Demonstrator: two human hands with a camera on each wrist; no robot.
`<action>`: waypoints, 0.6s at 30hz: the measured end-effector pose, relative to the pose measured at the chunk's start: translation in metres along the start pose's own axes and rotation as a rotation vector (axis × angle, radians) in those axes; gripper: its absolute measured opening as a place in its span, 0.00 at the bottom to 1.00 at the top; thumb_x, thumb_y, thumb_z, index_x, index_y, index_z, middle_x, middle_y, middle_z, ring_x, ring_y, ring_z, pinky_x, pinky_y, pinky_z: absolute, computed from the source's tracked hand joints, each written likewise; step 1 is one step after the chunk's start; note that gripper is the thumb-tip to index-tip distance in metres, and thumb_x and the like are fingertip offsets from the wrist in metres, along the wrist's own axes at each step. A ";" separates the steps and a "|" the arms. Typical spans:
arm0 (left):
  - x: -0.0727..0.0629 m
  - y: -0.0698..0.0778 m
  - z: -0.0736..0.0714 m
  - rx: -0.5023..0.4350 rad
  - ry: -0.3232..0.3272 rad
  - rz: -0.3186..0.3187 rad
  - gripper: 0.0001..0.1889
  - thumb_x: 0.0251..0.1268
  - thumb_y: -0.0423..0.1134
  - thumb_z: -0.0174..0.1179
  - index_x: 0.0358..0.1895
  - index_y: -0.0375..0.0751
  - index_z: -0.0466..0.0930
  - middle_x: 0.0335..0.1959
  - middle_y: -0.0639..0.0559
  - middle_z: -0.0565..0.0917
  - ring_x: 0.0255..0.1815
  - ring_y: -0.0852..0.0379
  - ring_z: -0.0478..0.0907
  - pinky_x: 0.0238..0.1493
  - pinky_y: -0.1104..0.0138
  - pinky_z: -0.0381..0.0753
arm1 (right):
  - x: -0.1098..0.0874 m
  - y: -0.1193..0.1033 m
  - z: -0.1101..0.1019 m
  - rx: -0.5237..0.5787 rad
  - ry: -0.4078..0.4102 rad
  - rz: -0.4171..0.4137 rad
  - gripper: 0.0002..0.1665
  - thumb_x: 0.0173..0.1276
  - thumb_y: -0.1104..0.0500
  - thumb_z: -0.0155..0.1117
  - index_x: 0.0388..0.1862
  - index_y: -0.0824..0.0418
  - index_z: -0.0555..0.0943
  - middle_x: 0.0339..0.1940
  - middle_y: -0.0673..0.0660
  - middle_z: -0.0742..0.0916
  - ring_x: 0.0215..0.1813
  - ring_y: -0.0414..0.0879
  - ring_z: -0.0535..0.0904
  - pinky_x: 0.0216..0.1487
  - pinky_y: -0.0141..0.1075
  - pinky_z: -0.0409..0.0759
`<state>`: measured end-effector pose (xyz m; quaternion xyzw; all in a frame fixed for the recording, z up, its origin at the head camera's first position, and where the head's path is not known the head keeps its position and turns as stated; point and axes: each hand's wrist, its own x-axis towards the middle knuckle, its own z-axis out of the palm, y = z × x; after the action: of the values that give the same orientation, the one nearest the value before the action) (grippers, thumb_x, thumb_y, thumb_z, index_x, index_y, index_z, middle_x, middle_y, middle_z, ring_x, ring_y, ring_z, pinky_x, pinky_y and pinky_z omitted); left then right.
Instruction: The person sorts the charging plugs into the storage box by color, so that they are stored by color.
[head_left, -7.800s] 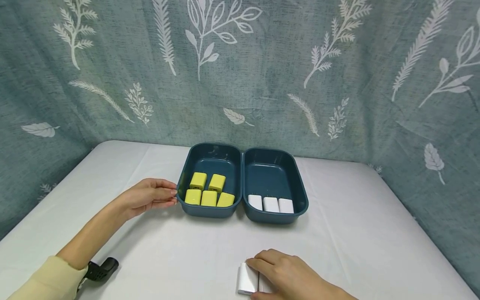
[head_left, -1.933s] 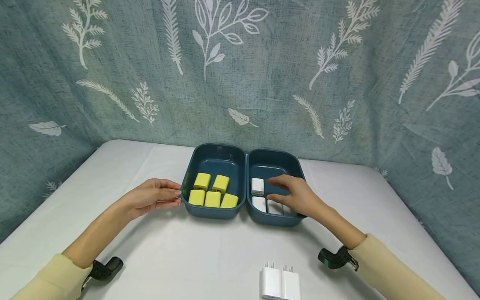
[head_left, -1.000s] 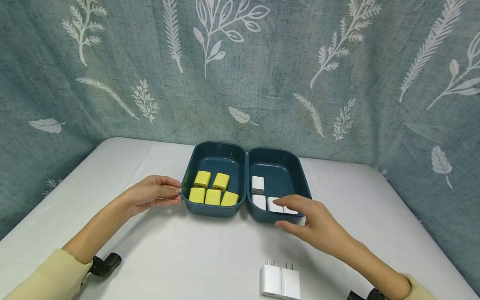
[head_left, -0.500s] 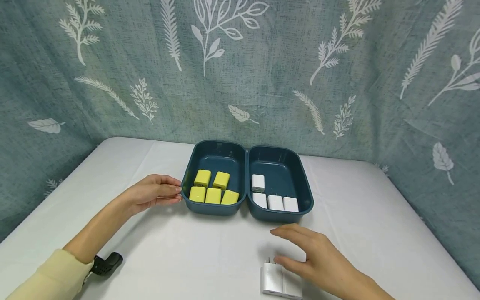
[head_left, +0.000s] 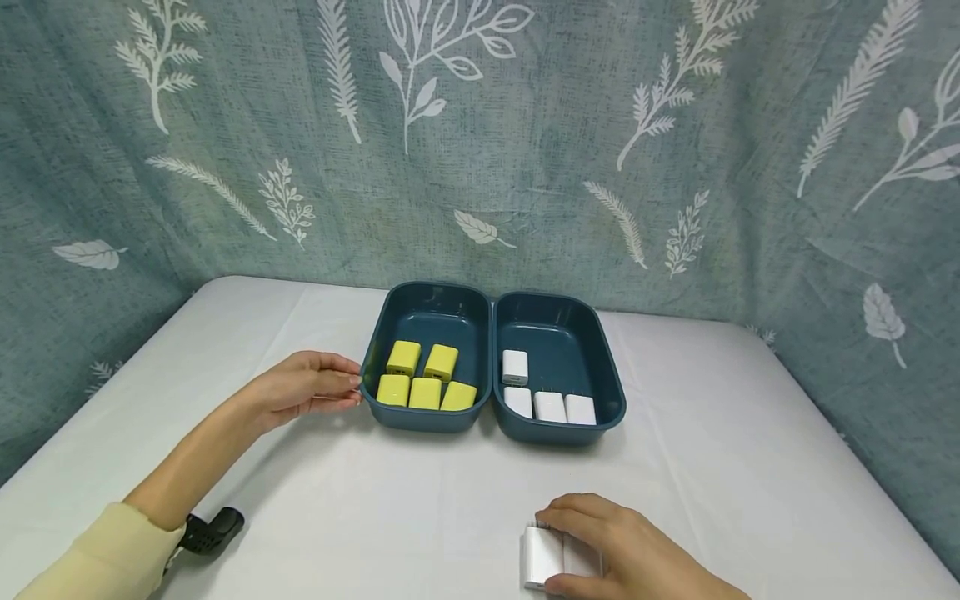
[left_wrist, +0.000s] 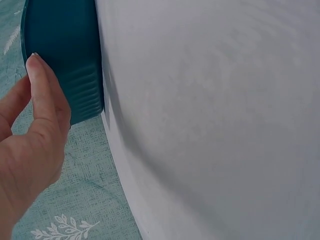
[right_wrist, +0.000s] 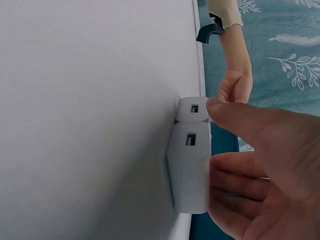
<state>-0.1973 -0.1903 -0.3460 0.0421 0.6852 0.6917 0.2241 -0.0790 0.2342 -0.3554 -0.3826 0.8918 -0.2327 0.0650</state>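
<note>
Two white plug-in chargers lie side by side on the table. My right hand pinches the left one, thumb at its near end and fingers at the prong end. The right wrist view shows the USB ports of both chargers and my right hand beside them; some fingertips are hidden. My left hand touches the outer wall of the left blue box with nearly straight fingers. Several yellow chargers sit in that box. Several white chargers sit in the right blue box.
A white cloth covers the table. Both boxes stand against each other near its back edge. Behind hangs a green-blue curtain with white leaf prints. A black wrist camera sits below my left sleeve.
A fourth white charger has come into the right box's second row. My right hand has moved back from the box to the chargers on the table. The left hand stays at its box.
</note>
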 end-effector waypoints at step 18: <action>-0.001 0.000 0.000 -0.002 -0.001 0.004 0.17 0.73 0.27 0.53 0.59 0.20 0.65 0.39 0.43 0.84 0.41 0.54 0.85 0.50 0.64 0.85 | -0.003 -0.001 0.009 -0.043 0.022 -0.008 0.31 0.65 0.36 0.67 0.57 0.55 0.81 0.49 0.43 0.80 0.45 0.35 0.76 0.44 0.32 0.85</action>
<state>-0.1965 -0.1907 -0.3463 0.0436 0.6844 0.6927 0.2232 -0.0736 0.2323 -0.3629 -0.3848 0.8957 -0.2179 0.0460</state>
